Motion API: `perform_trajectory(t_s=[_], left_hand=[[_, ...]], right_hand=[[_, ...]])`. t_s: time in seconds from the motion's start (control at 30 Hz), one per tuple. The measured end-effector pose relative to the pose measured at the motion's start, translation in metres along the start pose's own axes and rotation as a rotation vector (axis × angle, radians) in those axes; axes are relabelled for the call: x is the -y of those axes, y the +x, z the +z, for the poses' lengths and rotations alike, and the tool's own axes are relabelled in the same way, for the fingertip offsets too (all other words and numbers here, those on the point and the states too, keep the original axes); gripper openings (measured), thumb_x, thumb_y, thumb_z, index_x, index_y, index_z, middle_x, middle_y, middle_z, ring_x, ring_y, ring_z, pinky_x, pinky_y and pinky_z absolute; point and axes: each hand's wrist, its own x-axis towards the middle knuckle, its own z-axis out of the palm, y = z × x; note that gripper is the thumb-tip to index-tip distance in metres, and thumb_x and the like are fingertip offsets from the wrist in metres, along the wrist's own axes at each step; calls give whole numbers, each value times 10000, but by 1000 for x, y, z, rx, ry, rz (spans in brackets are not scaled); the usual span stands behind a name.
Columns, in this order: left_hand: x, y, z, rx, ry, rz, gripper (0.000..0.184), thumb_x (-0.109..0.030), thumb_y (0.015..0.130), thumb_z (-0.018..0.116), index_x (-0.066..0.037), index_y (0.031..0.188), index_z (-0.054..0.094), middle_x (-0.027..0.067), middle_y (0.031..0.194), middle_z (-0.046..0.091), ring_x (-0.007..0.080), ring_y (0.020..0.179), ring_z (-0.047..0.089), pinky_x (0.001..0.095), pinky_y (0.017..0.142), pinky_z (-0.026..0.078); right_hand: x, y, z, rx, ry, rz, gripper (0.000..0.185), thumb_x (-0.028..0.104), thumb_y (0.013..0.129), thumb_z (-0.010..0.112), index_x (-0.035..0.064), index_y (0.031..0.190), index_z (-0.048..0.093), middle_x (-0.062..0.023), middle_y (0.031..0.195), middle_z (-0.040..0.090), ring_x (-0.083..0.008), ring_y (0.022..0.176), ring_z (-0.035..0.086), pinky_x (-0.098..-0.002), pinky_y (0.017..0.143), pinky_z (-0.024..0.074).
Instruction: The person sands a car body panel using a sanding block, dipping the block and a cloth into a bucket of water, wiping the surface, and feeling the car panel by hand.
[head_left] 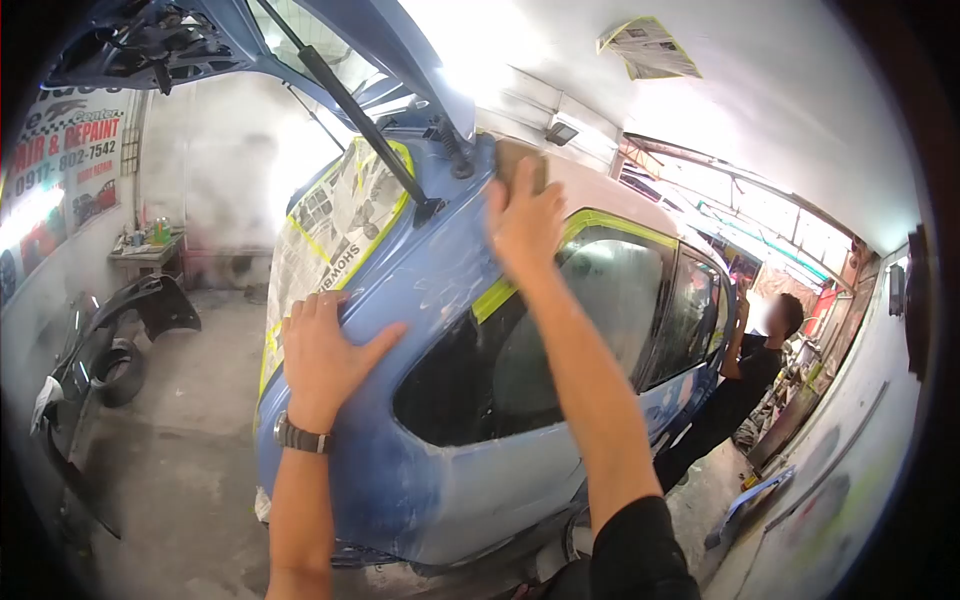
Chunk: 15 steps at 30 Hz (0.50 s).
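Note:
My left hand (325, 355) lies on the blue rear pillar of the car (380, 340), fingers stretched out and thumb spread, with a watch (300, 436) on the wrist. Higher up, at the roof edge, my right hand (528, 222) presses a brown sanding block (508, 160) against the bodywork; the fingers partly cover it. Pale scuffed patches show in the blue paint between the hands. Yellow-green masking tape (494, 298) edges the side window (610, 290) just below my right hand. Newspaper masking (345, 215) covers the rear opening beside my left hand.
The raised tailgate (425, 45) hangs overhead on a black strut (345, 105). Another person (755, 370) stands along the car's far side. A black bumper (90, 340) and a tyre (118, 372) lie on the left floor, near a small table (148, 250).

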Motion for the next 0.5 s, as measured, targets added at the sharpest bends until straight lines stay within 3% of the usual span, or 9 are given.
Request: perform_trajectory(t_s=[0.13, 0.23, 0.33, 0.43, 0.5], left_hand=[[-3, -1, 3, 15, 22, -4, 682, -566, 715, 860, -16, 1080, 687, 141, 1028, 681, 335, 1019, 611, 455, 919, 466], [3, 0, 4, 17, 9, 27, 686, -566, 716, 859, -17, 1088, 685, 136, 1028, 681, 335, 1026, 611, 456, 922, 464], [0, -1, -1, 28, 15, 24, 680, -563, 719, 857, -20, 1090, 683, 133, 1020, 680, 337, 1015, 615, 458, 925, 462], [-1, -2, 3, -5, 35, 19, 667, -551, 720, 859, -20, 1084, 685, 137, 1014, 680, 344, 994, 619, 457, 928, 460], [-2, -3, 2, 21, 35, 17, 664, -550, 719, 861, -21, 1081, 688, 140, 1012, 681, 346, 990, 620, 455, 920, 466]], right_hand=[[0, 18, 2, -14, 102, 8, 632, 479, 994, 554, 50, 1458, 520, -376, 1283, 491, -541, 1192, 518, -615, 1000, 441], [-20, 83, 21, 40, 23, 259, 616, 464, 992, 566, 51, 1447, 528, -386, 1254, 496, -541, 1150, 540, -621, 982, 445], [-19, 48, 24, -115, 72, 93, 623, 426, 959, 622, 5, 1409, 532, -350, 1224, 519, -492, 1122, 556, -616, 932, 459], [12, -16, -11, 23, 44, -47, 637, 427, 957, 622, 6, 1425, 521, -352, 1246, 517, -493, 1147, 550, -610, 975, 443], [-4, 18, 1, 50, 60, 18, 663, 453, 964, 603, 32, 1466, 506, -373, 1266, 508, -506, 1169, 546, -609, 989, 445]])
